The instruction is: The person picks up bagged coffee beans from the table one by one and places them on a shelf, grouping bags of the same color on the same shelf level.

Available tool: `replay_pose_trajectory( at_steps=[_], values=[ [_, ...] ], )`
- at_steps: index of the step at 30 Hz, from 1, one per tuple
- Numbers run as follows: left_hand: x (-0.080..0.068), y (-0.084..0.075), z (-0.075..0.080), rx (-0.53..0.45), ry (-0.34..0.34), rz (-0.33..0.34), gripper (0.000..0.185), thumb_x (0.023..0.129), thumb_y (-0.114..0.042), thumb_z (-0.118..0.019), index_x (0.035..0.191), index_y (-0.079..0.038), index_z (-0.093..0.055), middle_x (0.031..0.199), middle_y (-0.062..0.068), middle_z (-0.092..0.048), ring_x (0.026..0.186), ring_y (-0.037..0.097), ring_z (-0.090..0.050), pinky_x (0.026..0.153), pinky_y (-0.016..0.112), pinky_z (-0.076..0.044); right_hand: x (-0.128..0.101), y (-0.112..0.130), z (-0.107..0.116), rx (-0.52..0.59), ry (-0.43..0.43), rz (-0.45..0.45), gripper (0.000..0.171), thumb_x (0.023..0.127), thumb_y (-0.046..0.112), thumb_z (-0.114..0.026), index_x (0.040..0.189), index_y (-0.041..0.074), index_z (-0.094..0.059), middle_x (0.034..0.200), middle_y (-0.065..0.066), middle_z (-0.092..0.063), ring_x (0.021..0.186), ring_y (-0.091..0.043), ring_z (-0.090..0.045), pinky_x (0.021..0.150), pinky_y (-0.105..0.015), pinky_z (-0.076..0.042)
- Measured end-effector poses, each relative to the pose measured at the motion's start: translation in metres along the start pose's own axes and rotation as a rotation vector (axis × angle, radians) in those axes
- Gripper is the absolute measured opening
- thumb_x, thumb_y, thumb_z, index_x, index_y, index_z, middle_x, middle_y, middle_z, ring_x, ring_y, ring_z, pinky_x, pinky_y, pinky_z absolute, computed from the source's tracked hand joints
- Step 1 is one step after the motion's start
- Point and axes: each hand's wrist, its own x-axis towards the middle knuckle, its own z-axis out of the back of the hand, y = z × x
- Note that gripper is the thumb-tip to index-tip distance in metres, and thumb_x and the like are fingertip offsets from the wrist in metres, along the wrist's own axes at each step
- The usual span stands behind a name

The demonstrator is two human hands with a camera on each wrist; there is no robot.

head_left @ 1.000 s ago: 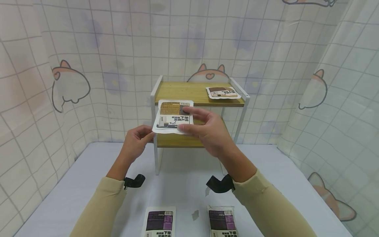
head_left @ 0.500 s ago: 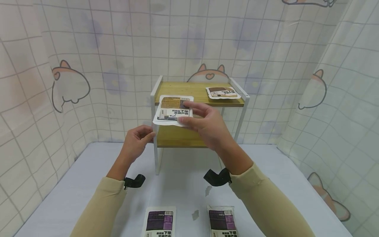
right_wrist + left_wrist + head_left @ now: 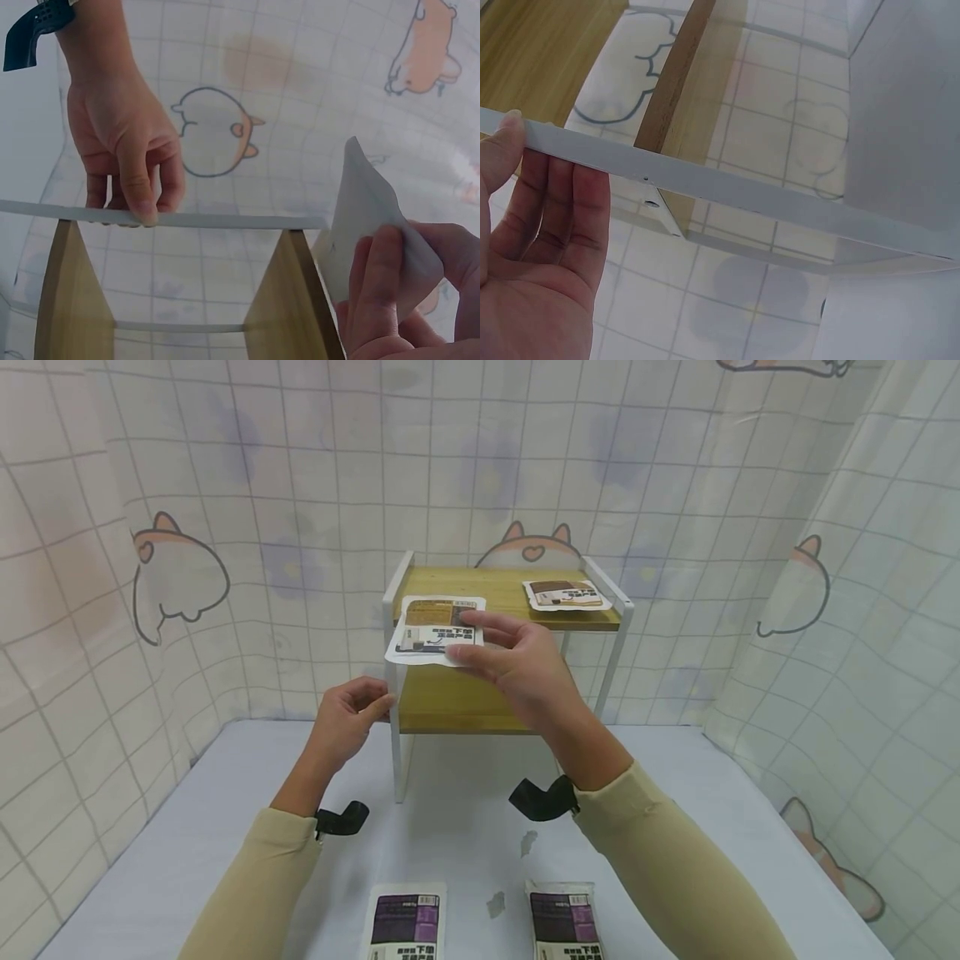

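Note:
My right hand (image 3: 461, 639) pinches a flat white packet (image 3: 423, 627) with a brown label by its right edge. It holds the packet nearly level above the front left corner of the rack's top shelf (image 3: 480, 589). The right wrist view shows those fingers (image 3: 386, 277) gripping the packet (image 3: 360, 210) from below. My left hand (image 3: 375, 703) grips the rack's white front left leg (image 3: 391, 727), below the packet. Its thumb and fingers (image 3: 139, 187) wrap that leg (image 3: 240, 220), and the thumb (image 3: 502, 142) lies on the leg (image 3: 742, 191).
A second brown-labelled packet (image 3: 564, 594) lies at the right of the top shelf. The lower wooden shelf (image 3: 450, 702) is bare. Two purple-labelled packets (image 3: 403, 922) (image 3: 566, 925) lie at the near table edge, with a small scrap (image 3: 495, 903) between them. Patterned curtains close in the table.
My right hand has carried the packet up and away, from in front of the lower shelf to the top shelf's front left corner, and tilted it flatter. My left hand has stayed at the leg.

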Motion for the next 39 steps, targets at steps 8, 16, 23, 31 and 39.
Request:
replay_pose_trajectory(
  at_steps=[8, 16, 23, 31, 39],
  values=[
    [-0.001, -0.001, 0.0, 0.005, -0.004, 0.01, 0.021, 0.099, -0.022, -0.069, 0.113, -0.006, -0.071, 0.109, 0.015, -0.072, 0.091, 0.017, -0.07, 0.085, 0.026, -0.061, 0.005, 0.0, 0.0, 0.009, -0.006, -0.019, 0.05, 0.087, 0.007, -0.081, 0.135, 0.014, -0.068, 0.137, -0.007, -0.064, 0.118, -0.027, -0.068, 0.099, -0.031, -0.057],
    [0.0, 0.0, 0.0, 0.0, 0.007, 0.005, 0.022, 0.1, -0.022, -0.069, 0.113, -0.006, -0.071, 0.109, 0.015, -0.072, 0.09, 0.017, -0.071, 0.084, 0.023, -0.061, 0.009, 0.001, 0.004, 0.031, 0.018, -0.033, 0.053, 0.087, 0.004, -0.081, 0.137, 0.012, -0.066, 0.138, -0.008, -0.063, 0.114, -0.025, -0.067, 0.105, -0.031, -0.054],
    [0.0, 0.001, 0.0, -0.001, 0.007, 0.004, 0.022, 0.1, -0.023, -0.069, 0.113, -0.007, -0.071, 0.108, 0.015, -0.072, 0.09, 0.017, -0.071, 0.084, 0.022, -0.061, 0.011, 0.001, 0.005, -0.004, 0.018, -0.04, 0.057, 0.084, 0.003, -0.083, 0.137, 0.014, -0.065, 0.137, -0.006, -0.063, 0.119, -0.023, -0.066, 0.105, -0.031, -0.053],
    [-0.001, 0.0, 0.0, 0.002, 0.008, 0.003, 0.022, 0.1, -0.023, -0.069, 0.114, -0.006, -0.071, 0.109, 0.015, -0.072, 0.091, 0.017, -0.071, 0.084, 0.024, -0.061, 0.011, 0.001, 0.004, -0.012, 0.004, -0.024, 0.057, 0.083, 0.001, -0.083, 0.137, 0.012, -0.065, 0.137, -0.007, -0.061, 0.12, -0.024, -0.065, 0.105, -0.032, -0.054],
    [0.0, -0.001, 0.0, 0.033, 0.003, 0.023, 0.022, 0.1, -0.024, -0.069, 0.114, -0.008, -0.071, 0.109, 0.014, -0.073, 0.091, 0.019, -0.071, 0.085, 0.027, -0.062, 0.008, 0.003, 0.004, -0.098, 0.004, -0.019, 0.065, 0.082, 0.004, -0.085, 0.141, 0.016, -0.061, 0.138, -0.005, -0.061, 0.121, -0.024, -0.065, 0.11, -0.036, -0.05]
  ],
)
